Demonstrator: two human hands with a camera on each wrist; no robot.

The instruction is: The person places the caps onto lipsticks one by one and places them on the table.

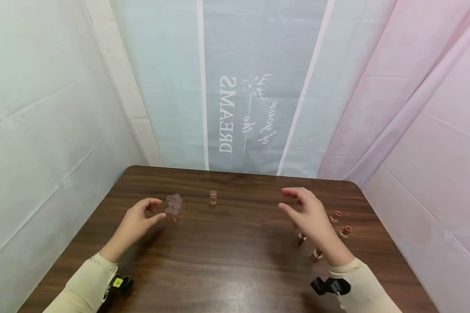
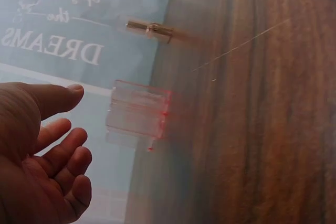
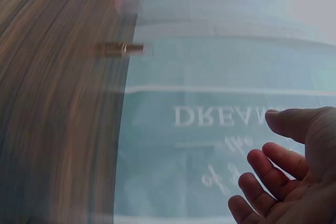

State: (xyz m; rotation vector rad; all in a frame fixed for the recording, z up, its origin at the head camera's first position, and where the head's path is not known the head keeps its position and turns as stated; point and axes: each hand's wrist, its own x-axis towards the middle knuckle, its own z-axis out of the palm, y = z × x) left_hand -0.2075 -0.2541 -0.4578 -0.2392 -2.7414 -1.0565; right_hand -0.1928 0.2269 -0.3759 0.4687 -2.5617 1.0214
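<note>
My left hand [image 1: 138, 221] hovers over the left of the table, thumb and fingers apart, holding nothing. Just beyond its fingertips stands a tight cluster of clear lipstick caps [image 1: 174, 204], which shows pinkish lower edges in the left wrist view [image 2: 139, 109]. A lipstick with a clear cap [image 1: 213, 198] stands upright to the right of the cluster. On the other side, my right hand [image 1: 308, 216] hangs over the table with loosely bent fingers and nothing between them. Around and partly behind it are several gold lipstick tubes without caps [image 1: 346, 231]; the hand hides part of this group.
The dark wood-grain table [image 1: 235, 256] has rounded far corners. Behind it hangs a blue-grey cloth [image 1: 258, 52] with mirrored white lettering, and pale cloth [image 1: 43, 108] encloses the sides. A black camera mount [image 1: 330, 286] sits on the right wrist.
</note>
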